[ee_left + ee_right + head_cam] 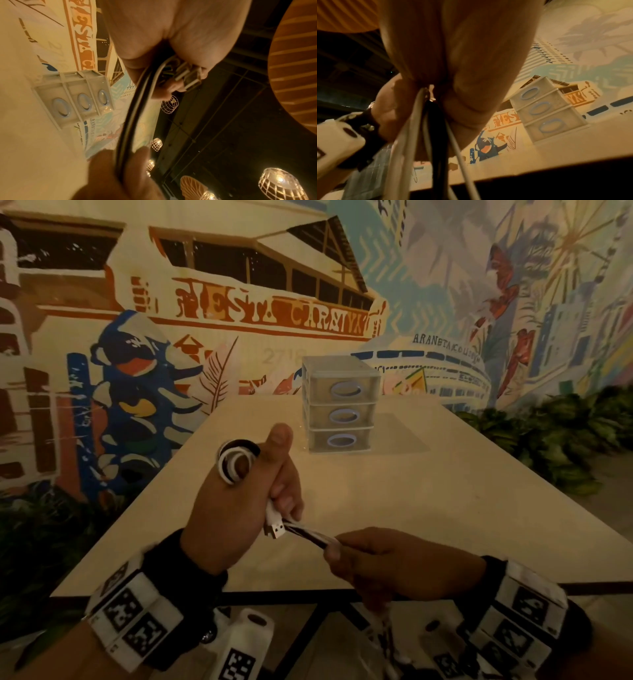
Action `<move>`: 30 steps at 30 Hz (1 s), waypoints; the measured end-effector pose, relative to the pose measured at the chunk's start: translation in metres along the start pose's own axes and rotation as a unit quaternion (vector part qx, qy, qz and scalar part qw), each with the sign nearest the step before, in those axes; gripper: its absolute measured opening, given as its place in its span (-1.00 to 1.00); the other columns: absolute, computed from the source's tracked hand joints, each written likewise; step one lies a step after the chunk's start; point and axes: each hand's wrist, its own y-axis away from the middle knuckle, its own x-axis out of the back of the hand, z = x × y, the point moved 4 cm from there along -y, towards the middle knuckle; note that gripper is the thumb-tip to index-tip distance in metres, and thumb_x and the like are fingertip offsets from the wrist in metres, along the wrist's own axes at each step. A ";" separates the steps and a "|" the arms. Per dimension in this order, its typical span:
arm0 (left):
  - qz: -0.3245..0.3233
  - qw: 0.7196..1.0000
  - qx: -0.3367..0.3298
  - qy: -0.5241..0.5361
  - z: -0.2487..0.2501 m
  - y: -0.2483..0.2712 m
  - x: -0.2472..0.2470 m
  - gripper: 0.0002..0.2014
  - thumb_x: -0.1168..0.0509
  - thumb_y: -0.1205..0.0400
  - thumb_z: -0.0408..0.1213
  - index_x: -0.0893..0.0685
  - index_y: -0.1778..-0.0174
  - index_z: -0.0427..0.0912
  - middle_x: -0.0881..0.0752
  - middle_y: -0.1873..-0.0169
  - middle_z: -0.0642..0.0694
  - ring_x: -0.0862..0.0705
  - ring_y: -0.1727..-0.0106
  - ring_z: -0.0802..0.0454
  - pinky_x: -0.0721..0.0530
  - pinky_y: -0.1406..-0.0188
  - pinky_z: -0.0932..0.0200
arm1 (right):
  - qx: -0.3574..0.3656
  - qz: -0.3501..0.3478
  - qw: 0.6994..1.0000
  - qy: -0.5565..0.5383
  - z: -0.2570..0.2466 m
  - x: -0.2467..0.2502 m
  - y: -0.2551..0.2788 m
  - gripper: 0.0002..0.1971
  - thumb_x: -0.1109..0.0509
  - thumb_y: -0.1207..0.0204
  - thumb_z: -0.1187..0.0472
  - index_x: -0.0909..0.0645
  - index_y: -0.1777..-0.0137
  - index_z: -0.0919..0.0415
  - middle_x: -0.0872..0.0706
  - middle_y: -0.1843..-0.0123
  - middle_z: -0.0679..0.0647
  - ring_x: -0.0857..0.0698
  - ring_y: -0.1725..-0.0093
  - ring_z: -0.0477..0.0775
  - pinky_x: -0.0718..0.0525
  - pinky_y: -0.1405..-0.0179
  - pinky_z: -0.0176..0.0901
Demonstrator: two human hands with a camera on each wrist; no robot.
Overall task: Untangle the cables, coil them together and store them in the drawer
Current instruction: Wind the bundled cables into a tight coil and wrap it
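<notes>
The left hand (236, 501) is raised over the near part of the table (445, 508), thumb pointing up, fingers curled round the cables (308, 534). A few turns of white and black cable are wound on this hand and bulge out at its far side as a coil (236, 462). A white plug (275, 529) sticks out below the fingers, its metal end pointing down and toward the person. The left wrist view shows metal plug ends (188, 78) pressed between fingertips and palm, with black and white strands running away from them toward the other hand.

The right hand (383, 563) sits lower and nearer, close to the table's front edge. It pinches the same bundle — the strands run taut in a short straight stretch from the left hand's fingers to the right hand's fingertips. Below the right hand the loose lengths hang down past the table edge; the right wrist view shows white and black strands (426, 135) dropping out of the closed fingers. Where the loose ends finish cannot be told.

A small drawer unit (340, 405) of clear plastic stands farther back on the table, well apart from both hands. It has three drawers stacked one above another — each with an oval blue-rimmed handle, all pushed in.

Behind the table is a painted mural (239, 313), with green plants (548, 436) at its foot on the right. Both wrists wear black straps carrying white blocks with square black markers.
</notes>
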 end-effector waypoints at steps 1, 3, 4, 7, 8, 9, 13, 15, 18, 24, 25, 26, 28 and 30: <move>-0.002 1.000 0.006 -0.011 -0.002 0.000 0.003 -0.41 -0.43 -0.47 0.30 -0.44 0.58 -0.11 -0.40 0.64 -0.12 -0.42 0.58 -0.07 -0.55 0.42 0.07 | -0.010 -0.001 1.000 -0.008 0.001 0.003 0.005 -0.62 -0.24 -0.67 -0.22 -0.55 0.22 0.04 -0.42 0.45 -0.03 -0.47 0.50 -0.06 -0.56 0.32 -0.12; -0.023 0.998 -0.006 -0.060 -0.004 0.002 0.003 -0.50 -0.50 -0.49 0.13 -0.56 0.52 -0.19 -0.42 0.63 -0.24 -0.42 0.58 -0.10 -0.59 0.45 0.04 | -0.027 0.002 1.000 0.013 0.000 0.009 0.013 -0.56 -0.21 -0.68 -0.22 -0.61 0.09 0.16 -0.40 0.41 0.09 -0.44 0.49 -0.02 -0.54 0.35 -0.20; -0.035 0.994 -0.017 -0.105 -0.004 0.005 0.002 -0.58 -0.54 -0.49 -0.04 -0.60 0.44 -0.30 -0.44 0.60 -0.35 -0.46 0.56 -0.10 -0.67 0.39 0.01 | -0.030 0.002 0.999 0.029 -0.001 0.011 0.015 -0.54 -0.19 -0.70 -0.22 -0.64 0.03 0.18 -0.40 0.38 0.15 -0.44 0.48 0.00 -0.54 0.36 -0.21; -0.078 0.951 -0.015 -0.297 -0.008 0.010 -0.002 -0.74 -0.58 -0.48 -0.23 -0.65 0.05 -0.16 -0.59 0.49 -0.18 -0.58 0.49 -0.02 -0.68 0.34 0.14 | -0.055 0.020 0.997 0.053 0.000 0.015 0.019 -0.54 -0.18 -0.70 -0.24 -0.69 -0.02 0.14 -0.39 0.31 0.19 -0.40 0.44 0.01 -0.51 0.38 -0.20; -0.090 0.936 -0.009 -0.341 -0.009 0.010 -0.001 -0.70 -0.57 -0.50 -0.21 -0.65 -0.07 0.02 -0.61 0.45 -0.09 -0.59 0.47 0.08 -0.63 0.35 0.22 | -0.060 0.025 0.996 0.056 -0.001 0.017 0.019 -0.54 -0.18 -0.70 -0.23 -0.70 -0.02 0.14 -0.39 0.32 0.16 -0.38 0.43 0.01 -0.49 0.39 -0.18; -0.100 0.925 -0.007 -0.368 -0.010 0.010 0.000 -0.66 -0.54 -0.54 -0.21 -0.63 -0.16 0.15 -0.62 0.43 -0.03 -0.59 0.45 0.12 -0.59 0.33 0.29 | -0.061 0.032 0.996 0.060 -0.002 0.018 0.020 -0.54 -0.18 -0.70 -0.22 -0.71 -0.02 0.15 -0.40 0.35 0.11 -0.38 0.43 0.01 -0.49 0.39 -0.15; -0.149 0.877 -0.031 -0.456 -0.008 0.009 -0.003 -0.75 -0.38 -0.67 -0.19 -0.66 -0.21 0.23 -0.69 0.35 0.15 -0.68 0.36 0.24 -0.60 0.28 0.40 | -0.066 0.057 0.993 0.075 -0.006 0.021 0.019 -0.53 -0.18 -0.73 -0.20 -0.74 0.03 0.15 -0.42 0.43 -0.08 -0.39 0.43 0.02 -0.51 0.38 -0.09; -0.169 0.852 -0.034 -0.495 -0.006 0.009 -0.006 -0.80 -0.32 -0.70 -0.16 -0.68 -0.18 0.24 -0.71 0.22 0.22 -0.67 0.27 0.39 -0.56 0.23 0.50 | -0.067 0.070 0.992 0.083 -0.008 0.022 0.018 -0.53 -0.16 -0.75 -0.19 -0.75 0.04 0.13 -0.43 0.45 -0.13 -0.41 0.46 -0.04 -0.52 0.41 -0.14; -0.229 0.794 -0.031 -0.562 -0.010 0.008 -0.007 -0.79 -0.25 -0.72 -0.13 -0.67 -0.23 0.19 -0.72 0.02 0.18 -0.64 0.05 0.33 -0.56 0.05 0.41 | -0.068 0.073 0.992 0.074 -0.010 0.023 0.015 -0.52 -0.15 -0.77 -0.16 -0.75 0.07 0.15 -0.43 0.46 -0.10 -0.38 0.47 -0.03 -0.46 0.44 -0.14; -0.329 0.748 0.001 -0.576 -0.009 0.009 -0.011 -0.86 -0.19 -0.76 -0.07 -0.64 -0.13 0.13 -0.59 0.34 0.17 -0.58 0.29 0.26 -0.41 0.31 0.45 | -0.078 0.081 0.992 0.058 -0.013 0.024 0.009 -0.56 -0.19 -0.76 -0.13 -0.65 0.19 0.16 -0.40 0.53 -0.12 -0.33 0.55 -0.06 -0.37 0.54 -0.23; -0.331 0.738 -0.004 -0.588 -0.010 0.009 -0.011 -0.87 -0.19 -0.75 -0.05 -0.62 -0.14 0.16 -0.58 0.34 0.16 -0.58 0.30 0.23 -0.40 0.32 0.44 | -0.078 0.085 0.992 0.057 -0.013 0.024 0.008 -0.56 -0.19 -0.76 -0.12 -0.63 0.21 0.15 -0.39 0.53 -0.11 -0.32 0.55 -0.06 -0.36 0.54 -0.24; -0.327 0.729 -0.011 -0.601 -0.011 0.008 -0.010 -0.86 -0.19 -0.75 -0.04 -0.61 -0.17 0.18 -0.58 0.33 0.17 -0.57 0.29 0.22 -0.41 0.32 0.44 | -0.078 0.088 0.991 0.057 -0.013 0.024 0.008 -0.56 -0.18 -0.77 -0.11 -0.62 0.23 0.14 -0.39 0.52 -0.10 -0.31 0.55 -0.06 -0.36 0.54 -0.24; -0.308 0.719 -0.014 -0.623 -0.014 0.009 -0.011 -0.81 -0.20 -0.72 -0.02 -0.59 -0.23 0.20 -0.61 0.24 0.19 -0.58 0.23 0.24 -0.44 0.26 0.44 | -0.076 0.095 0.991 0.058 -0.014 0.024 0.007 -0.58 -0.17 -0.78 -0.06 -0.60 0.26 0.13 -0.40 0.50 -0.07 -0.33 0.55 -0.05 -0.36 0.53 -0.21; -0.277 0.713 -0.024 -0.644 -0.013 0.010 -0.015 -0.77 -0.21 -0.70 0.02 -0.58 -0.25 0.16 -0.67 0.07 0.14 -0.62 0.09 0.20 -0.53 0.09 0.33 | -0.057 0.097 0.991 0.076 -0.016 0.023 0.007 -0.59 -0.12 -0.82 0.04 -0.60 0.24 0.13 -0.44 0.50 -0.09 -0.37 0.57 -0.05 -0.41 0.50 -0.13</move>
